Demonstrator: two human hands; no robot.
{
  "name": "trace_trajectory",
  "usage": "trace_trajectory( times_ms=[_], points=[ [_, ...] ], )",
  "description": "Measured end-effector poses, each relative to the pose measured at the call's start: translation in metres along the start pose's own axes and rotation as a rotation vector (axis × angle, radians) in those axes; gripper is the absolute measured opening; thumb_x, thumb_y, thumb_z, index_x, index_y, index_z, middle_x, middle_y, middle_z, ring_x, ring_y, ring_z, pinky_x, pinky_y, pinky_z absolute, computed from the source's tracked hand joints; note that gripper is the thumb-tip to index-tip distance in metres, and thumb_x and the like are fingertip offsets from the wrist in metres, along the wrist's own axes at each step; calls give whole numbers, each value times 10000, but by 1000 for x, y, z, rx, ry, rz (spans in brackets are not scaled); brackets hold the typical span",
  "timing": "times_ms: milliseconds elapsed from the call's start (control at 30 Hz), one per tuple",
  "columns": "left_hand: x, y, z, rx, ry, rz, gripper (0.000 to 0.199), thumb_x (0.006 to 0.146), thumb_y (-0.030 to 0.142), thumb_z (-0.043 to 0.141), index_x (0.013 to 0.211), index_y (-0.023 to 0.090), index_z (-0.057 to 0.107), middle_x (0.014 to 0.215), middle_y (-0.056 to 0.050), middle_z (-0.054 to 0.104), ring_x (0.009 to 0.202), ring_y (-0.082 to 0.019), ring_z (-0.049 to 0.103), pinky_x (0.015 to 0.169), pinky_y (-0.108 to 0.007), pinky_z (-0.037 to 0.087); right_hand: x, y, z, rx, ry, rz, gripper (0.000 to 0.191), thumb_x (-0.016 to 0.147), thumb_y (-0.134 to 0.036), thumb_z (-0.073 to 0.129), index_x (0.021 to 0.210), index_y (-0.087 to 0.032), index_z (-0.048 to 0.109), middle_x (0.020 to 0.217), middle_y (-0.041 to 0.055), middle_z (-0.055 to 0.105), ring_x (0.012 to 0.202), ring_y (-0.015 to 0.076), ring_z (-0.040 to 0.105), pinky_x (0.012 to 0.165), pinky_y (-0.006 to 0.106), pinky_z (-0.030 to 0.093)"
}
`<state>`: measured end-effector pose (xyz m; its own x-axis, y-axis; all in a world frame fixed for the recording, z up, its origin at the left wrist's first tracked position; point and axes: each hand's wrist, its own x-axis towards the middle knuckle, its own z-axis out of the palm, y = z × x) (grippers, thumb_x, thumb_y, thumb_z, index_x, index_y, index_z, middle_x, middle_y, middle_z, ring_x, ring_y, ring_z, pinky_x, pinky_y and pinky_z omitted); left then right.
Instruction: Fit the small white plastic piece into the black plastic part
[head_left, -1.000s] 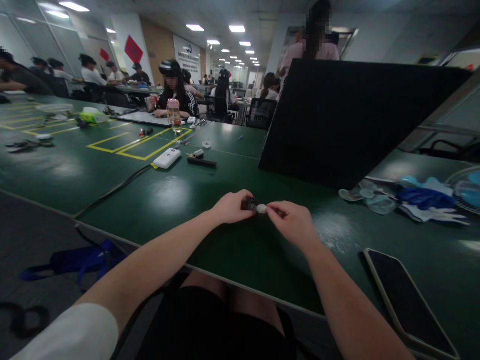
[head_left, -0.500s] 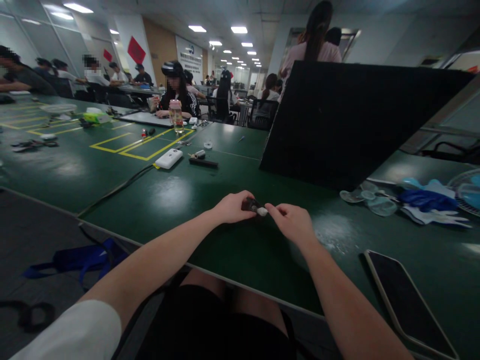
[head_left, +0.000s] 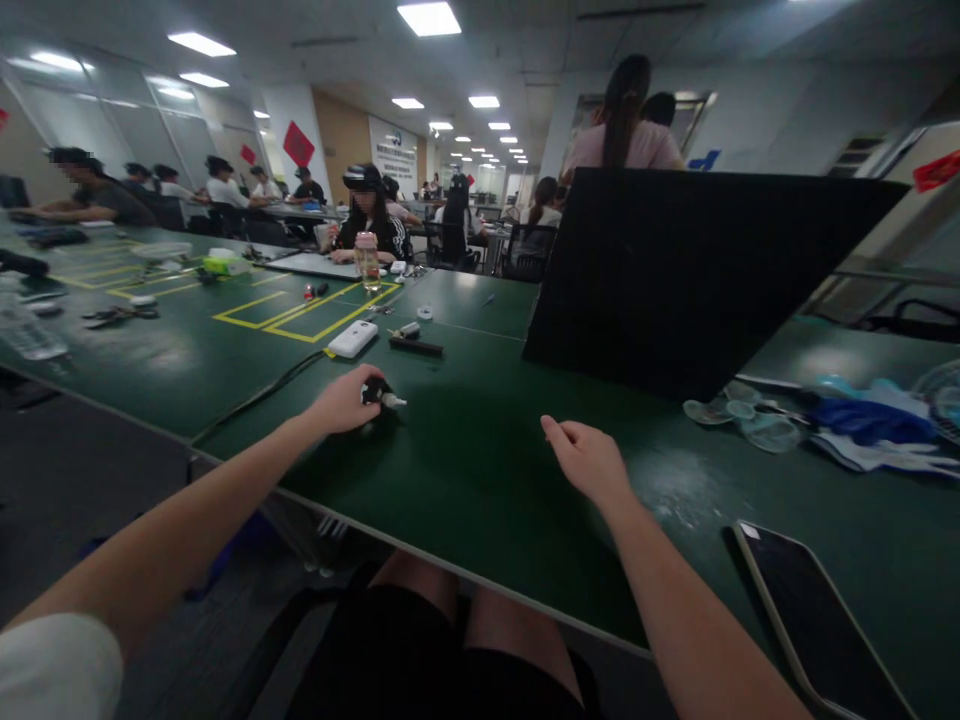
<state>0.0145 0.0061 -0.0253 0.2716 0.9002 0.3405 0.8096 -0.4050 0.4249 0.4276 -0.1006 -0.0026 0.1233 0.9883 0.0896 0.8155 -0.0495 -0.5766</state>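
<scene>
My left hand [head_left: 346, 402] is wrapped round a small dark bottle [head_left: 377, 391] with a pale, narrow tip that points right. It is held low over the green table, left of my lap. To the right, my right hand [head_left: 589, 458] is apart from it, fingers curled and thumb pressed against the index finger. Whatever may be between those fingertips is too small to make out.
A large black panel [head_left: 697, 280] leans at the back right. A phone [head_left: 817, 610], gloves [head_left: 874, 420] and clear goggles [head_left: 750, 412] lie to the right. Beyond my left hand are a white power bank [head_left: 353, 339] and a black bar [head_left: 416, 346]. A person sits across the table.
My left hand has moved left with the dark bottle, away from my right hand. Half a second ago my right fingertips were at its pale tip. My view has tilted up slightly.
</scene>
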Motion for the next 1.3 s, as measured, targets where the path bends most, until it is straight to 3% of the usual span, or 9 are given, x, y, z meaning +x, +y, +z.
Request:
trace_trajectory(
  times_ms=[167, 333, 467, 600, 767, 900, 1067, 1167, 1300],
  points=[
    [-10, -15, -46, 140, -114, 139, 500, 601, 180, 659, 1099, 233, 669, 1207, -109, 656, 1183, -340, 554, 1103, -463, 344, 4, 3, 5, -33, -66, 27, 634, 910, -742, 341, 831, -214, 683, 671, 46, 636, 598, 198, 582, 542, 314, 424],
    [-14, -18, -64, 71, -125, 190, 439, 563, 138, 662, 985, 254, 686, 1218, -105, 651, 1256, -344, 509, 1149, -484, 268, 7, 9, 5, -14, -80, 30, 629, 917, -722, 346, 858, -205, 700, 773, 76, 691, 647, 210, 613, 566, 322, 447],
    [-12, -41, -45, -30, 211, -113, 517, 616, 191, 682, 1127, 227, 608, 1268, -111, 621, 1239, -327, 524, 1077, -468, 379, 7, 11, 6, 12, -96, 42, 618, 918, -716, 356, 874, -206, 703, 772, 75, 695, 652, 210, 620, 568, 320, 456],
    [7, -46, -7, -471, 447, -471, 555, 730, 292, 669, 1240, 174, 486, 1131, -93, 667, 998, -220, 648, 869, -351, 518, 6, 11, 6, 16, -105, 19, 620, 916, -724, 356, 859, -212, 701, 731, 61, 680, 635, 202, 619, 560, 314, 457],
    [39, 2, 37, -792, 281, -549, 544, 717, 335, 741, 1185, 165, 520, 1027, -82, 694, 805, -171, 667, 690, -278, 523, 1, 4, 2, -14, -140, -21, 605, 912, -722, 379, 901, -211, 703, 793, 57, 681, 693, 197, 629, 602, 315, 479],
    [50, 80, 77, -1061, 108, -473, 482, 726, 316, 763, 1122, 175, 525, 1027, -94, 687, 801, -152, 686, 688, -269, 531, -4, 0, 4, -105, -159, -154, 593, 808, -708, 600, 1134, -220, 684, 1071, 92, 680, 883, 218, 652, 701, 321, 501],
    [42, 170, 113, -1513, -142, -421, 391, 780, 256, 725, 1091, 212, 493, 1065, -75, 690, 916, -155, 707, 841, -322, 555, -10, -1, 16, -167, -127, -229, 895, 713, -680, 729, 1446, -236, 473, 1309, 123, 579, 1083, 265, 628, 824, 349, 506],
    [36, 178, 115, -1521, -172, -396, 373, 771, 232, 731, 1072, 215, 511, 1136, -74, 675, 992, -157, 697, 919, -340, 535, -11, -4, 20, -217, -126, -247, 668, 821, -561, 686, 1400, -265, 532, 1323, 105, 568, 1042, 248, 646, 799, 342, 512],
    [33, 153, 107, -1326, -117, -365, 419, 768, 270, 738, 1123, 213, 521, 1206, -99, 656, 1078, -191, 672, 963, -372, 515, -7, -8, 19, -225, -167, -259, 263, 903, -367, 625, 1142, -280, 692, 1172, 71, 630, 937, 213, 662, 736, 326, 522]
  ],
)
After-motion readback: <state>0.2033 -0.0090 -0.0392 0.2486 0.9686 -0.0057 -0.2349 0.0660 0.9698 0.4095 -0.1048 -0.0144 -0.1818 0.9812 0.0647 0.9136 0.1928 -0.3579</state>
